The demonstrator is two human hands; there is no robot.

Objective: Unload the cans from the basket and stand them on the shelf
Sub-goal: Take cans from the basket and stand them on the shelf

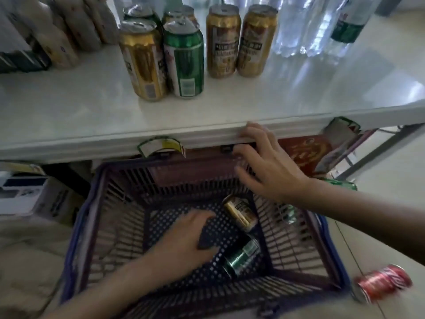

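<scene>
A dark blue plastic basket stands on the floor below the white shelf. Two cans lie on its bottom: a gold can and a green can. My left hand is down inside the basket just left of the green can, fingers and thumb apart, with a dark blurred patch between them. My right hand hovers over the basket's far right rim, under the shelf edge, fingers spread and holding nothing. Several cans stand upright on the shelf, among them a gold one and a green one.
A red can lies on the floor right of the basket, and a green can lies behind my right forearm. Water bottles fill the shelf's back right, packets its back left. A cardboard box sits to the left.
</scene>
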